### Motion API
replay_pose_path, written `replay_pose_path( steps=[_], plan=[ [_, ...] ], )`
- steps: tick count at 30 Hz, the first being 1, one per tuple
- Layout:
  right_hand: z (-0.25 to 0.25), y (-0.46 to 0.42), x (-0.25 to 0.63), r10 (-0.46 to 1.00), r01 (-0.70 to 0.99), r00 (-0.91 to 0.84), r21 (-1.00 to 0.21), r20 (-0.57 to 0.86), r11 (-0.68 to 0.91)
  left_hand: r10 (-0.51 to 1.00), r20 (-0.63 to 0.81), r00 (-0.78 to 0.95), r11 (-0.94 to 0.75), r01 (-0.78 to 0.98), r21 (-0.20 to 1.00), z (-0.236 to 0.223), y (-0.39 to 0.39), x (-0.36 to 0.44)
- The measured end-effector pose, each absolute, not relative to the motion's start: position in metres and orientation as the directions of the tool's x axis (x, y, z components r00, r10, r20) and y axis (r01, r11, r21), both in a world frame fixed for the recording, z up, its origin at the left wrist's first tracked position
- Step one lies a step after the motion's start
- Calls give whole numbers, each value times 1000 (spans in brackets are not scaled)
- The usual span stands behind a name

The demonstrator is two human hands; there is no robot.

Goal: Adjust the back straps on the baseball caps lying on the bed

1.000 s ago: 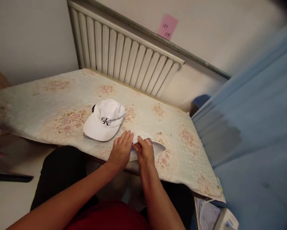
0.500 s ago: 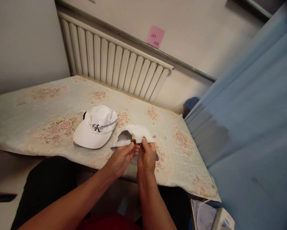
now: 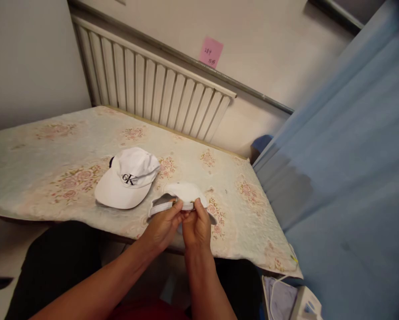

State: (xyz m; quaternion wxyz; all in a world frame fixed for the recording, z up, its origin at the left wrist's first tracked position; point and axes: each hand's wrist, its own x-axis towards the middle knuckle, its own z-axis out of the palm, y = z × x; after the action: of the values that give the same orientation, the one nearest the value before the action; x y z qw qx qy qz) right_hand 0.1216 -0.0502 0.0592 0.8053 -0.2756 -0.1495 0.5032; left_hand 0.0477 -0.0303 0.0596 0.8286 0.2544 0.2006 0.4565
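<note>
White baseball cap [image 3: 186, 191], at the near edge of the flowered tablecloth [image 3: 259, 231], back opening facing us; we can't tell if it rests on the cloth or is held just above it. Progress: the back strap [image 3: 161, 207] spans the opening, so we judge it at least partly joined. Whether it's fully fastened we can't say, since the thumbs hide part of it. Neither hand has let go, so we log the strap handling as unfinished; what's left seems to be settling the strap and releasing it.

Looks: plain white crown, softly rounded, opening in grey shadow, with a small brassy bit by the left thumb that we take for the buckle. Greyish edge past the right hand, maybe the brim.

Left hand [image 3: 165, 225]: thumb and fingers pinched together on the strap. Right hand [image 3: 197, 226]: same, thumb pressed on the strap's other end. The hands meet or nearly meet below it; the lower fingertips we can't make out.

Just left of it, we have a second white cap [image 3: 136, 166], brim toward us, black CK lettering on the front, untouched. Farther out: white radiator [image 3: 149, 80] behind, pink note [image 3: 211, 52] on the wall, blue curtain [image 3: 339, 155] to the right.
</note>
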Motion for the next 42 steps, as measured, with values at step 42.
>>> replay_pose_path(
  steps=[42],
  plan=[
    [49,-70,156,833,-764,549,-450,-73,463,841,-218,496,539,-807,243,44,-18,46]
  ],
)
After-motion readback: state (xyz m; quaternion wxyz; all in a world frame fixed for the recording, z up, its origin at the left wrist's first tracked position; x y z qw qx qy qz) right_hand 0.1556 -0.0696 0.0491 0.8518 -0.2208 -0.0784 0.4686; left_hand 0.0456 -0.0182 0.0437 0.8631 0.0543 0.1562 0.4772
